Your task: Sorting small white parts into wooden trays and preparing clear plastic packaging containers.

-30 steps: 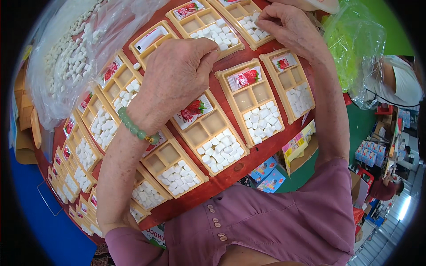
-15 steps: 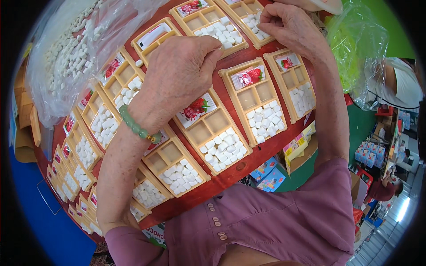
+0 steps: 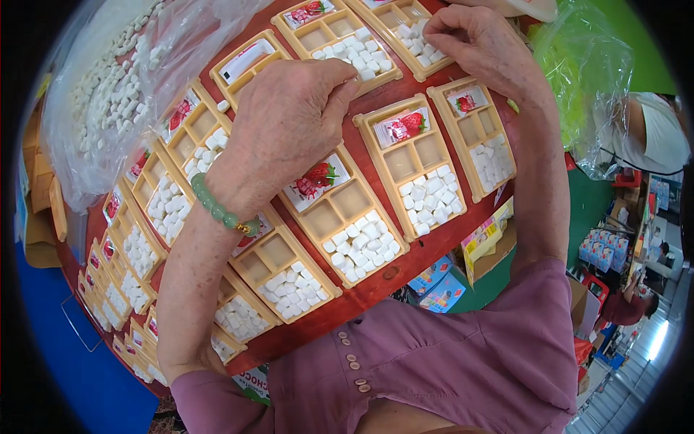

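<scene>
My left hand (image 3: 293,119), with a green bead bracelet (image 3: 217,206) at the wrist, is held in a pinch. Its fingertips are at the near side of a beige divided tray (image 3: 313,36) that has small white marshmallows (image 3: 356,52) in its large compartment. My right hand (image 3: 486,45) is also pinched, over the marshmallows (image 3: 418,42) of the neighbouring tray (image 3: 390,19) to the right. Whatever either pinch holds is too small or hidden to make out. Below my left hand, a strawberry-print sachet (image 3: 316,182) lies in another tray (image 3: 352,197).
More filled trays (image 3: 431,150) stand along the red table (image 3: 390,275), with several to the left. A clear plastic bag of loose marshmallows (image 3: 108,101) lies at the far left. Another clear bag (image 3: 585,72) with green contents is at the right. One marshmallow (image 3: 223,105) lies outside the trays.
Both hands stay pinched and almost in place. The left hand and the trays near it appear shifted very slightly to the left in the picture.
</scene>
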Motion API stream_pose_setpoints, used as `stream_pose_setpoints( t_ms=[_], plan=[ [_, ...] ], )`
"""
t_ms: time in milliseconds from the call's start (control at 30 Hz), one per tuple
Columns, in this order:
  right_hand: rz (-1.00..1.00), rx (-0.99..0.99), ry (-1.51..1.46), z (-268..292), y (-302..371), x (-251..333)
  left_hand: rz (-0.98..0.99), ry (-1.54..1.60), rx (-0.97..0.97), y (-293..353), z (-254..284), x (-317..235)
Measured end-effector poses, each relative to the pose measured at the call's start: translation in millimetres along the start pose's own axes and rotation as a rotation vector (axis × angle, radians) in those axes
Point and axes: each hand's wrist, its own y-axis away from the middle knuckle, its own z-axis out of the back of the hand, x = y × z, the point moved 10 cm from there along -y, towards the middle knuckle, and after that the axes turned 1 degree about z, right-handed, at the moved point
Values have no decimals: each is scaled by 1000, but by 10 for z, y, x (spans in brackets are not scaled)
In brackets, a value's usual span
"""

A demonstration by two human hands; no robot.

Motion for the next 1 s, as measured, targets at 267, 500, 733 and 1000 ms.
stream_pose_setpoints(
  t_ms=[267,500,733,1000],
  plan=[
    [-472,263,478,-218,-110,108,13,23,-12,22,21,33],
    [-538,209,431,-251,-79,-59,0,8,-22,29,-7,35],
    [-704,232,357,-218,-10,-287,7,29,-24,58,17,47],
    [-607,126,284,-148,-98,-264,-9,14,-22,38,16,3]
  ],
)
